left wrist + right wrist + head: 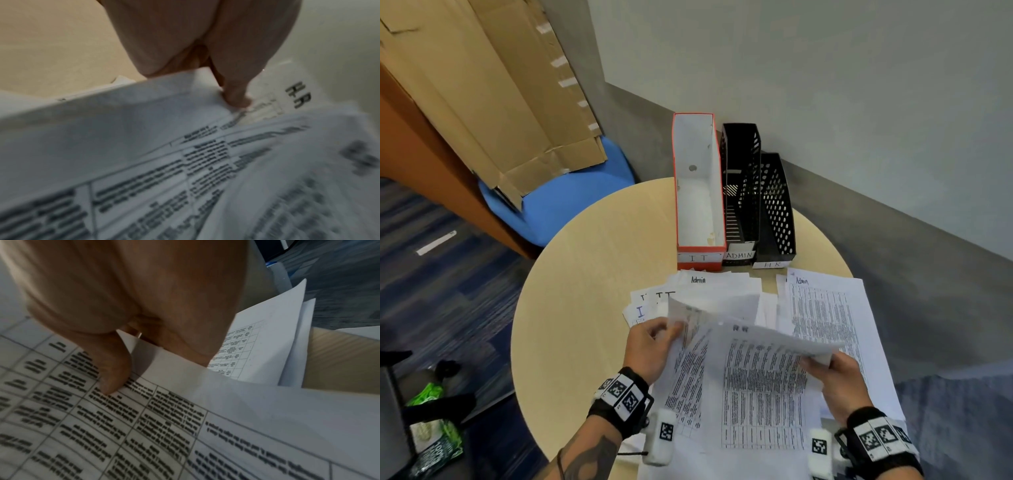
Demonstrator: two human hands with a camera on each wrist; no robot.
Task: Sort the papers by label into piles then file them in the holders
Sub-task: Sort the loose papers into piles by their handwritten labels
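Printed sheets lie spread over the near half of the round table (585,274). My left hand (654,342) grips the left edge of a lifted bundle of sheets (688,363), its thumb (236,97) pressing a page labelled HR (298,95). My right hand (832,370) pinches the right edge of a top sheet (760,377), thumb (111,379) on the printed table (144,426). A pile topped "Admin" (825,315) lies at the right. Sheets marked IT (654,301) and Admin (709,284) fan out behind the hands.
Three holders stand at the table's far edge: a red-and-white one labelled IT (698,205), a black one labelled ADMIN (741,205), a black one labelled HR (777,219). A blue chair (558,202) with cardboard (493,96) stands left. The wall is close behind.
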